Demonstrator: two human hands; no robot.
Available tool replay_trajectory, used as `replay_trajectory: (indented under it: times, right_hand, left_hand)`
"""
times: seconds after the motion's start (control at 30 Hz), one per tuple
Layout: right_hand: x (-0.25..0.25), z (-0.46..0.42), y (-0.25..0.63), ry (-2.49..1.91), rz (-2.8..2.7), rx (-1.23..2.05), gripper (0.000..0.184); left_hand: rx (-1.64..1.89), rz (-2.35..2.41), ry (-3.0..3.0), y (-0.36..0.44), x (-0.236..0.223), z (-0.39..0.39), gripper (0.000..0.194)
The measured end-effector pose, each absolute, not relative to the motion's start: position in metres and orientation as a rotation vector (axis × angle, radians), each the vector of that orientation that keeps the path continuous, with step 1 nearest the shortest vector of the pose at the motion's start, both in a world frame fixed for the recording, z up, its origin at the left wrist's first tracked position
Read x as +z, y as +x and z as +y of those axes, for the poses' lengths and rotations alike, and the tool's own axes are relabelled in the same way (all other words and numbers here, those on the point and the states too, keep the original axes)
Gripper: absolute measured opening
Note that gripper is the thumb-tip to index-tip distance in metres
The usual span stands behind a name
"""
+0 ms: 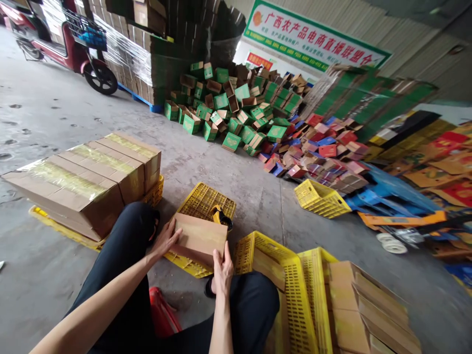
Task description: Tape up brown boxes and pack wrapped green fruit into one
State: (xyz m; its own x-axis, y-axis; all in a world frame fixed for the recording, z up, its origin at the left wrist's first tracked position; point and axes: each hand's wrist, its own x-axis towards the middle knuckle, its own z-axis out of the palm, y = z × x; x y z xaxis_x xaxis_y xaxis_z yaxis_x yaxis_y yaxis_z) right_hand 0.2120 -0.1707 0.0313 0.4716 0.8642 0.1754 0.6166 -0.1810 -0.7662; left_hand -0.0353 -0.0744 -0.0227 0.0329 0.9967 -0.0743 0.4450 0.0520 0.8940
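Note:
A brown cardboard box [202, 234] with a strip of clear tape along its top lies between my two hands, over an upturned yellow crate [190, 263]. My left hand [164, 239] grips the box at its left end, fingers on the top edge. At the right end my right hand [222, 270] holds it, thumb and fingers round the corner. Just behind the box a yellow and black tape dispenser [221, 216] rests on the crate. The underside of the box is hidden.
Taped boxes [99, 172] stand on a yellow crate to my left. Two yellow crates [295, 285] with flat cardboard and more boxes [363, 305] are at my right. Beyond lie heaps of green cartons [236, 118] and red-blue cartons [319, 147], a blue pallet jack [391, 191] and a red scooter [70, 49].

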Motion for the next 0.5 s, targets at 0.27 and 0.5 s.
replay_trajectory:
  times: [0.27,0.5]
  right_hand:
    - [0.103,-0.161,0.184,-1.657,-1.681,-0.087,0.061]
    - [0.093,-0.155,0.126,-1.575,-1.806,-0.375,0.055]
  left_hand:
    - [0.866,1.349,1.150,-0.005,-0.038,-0.093,0.080]
    - [0.931,1.131,1.209,-0.010,-0.001,-0.085,0.087]
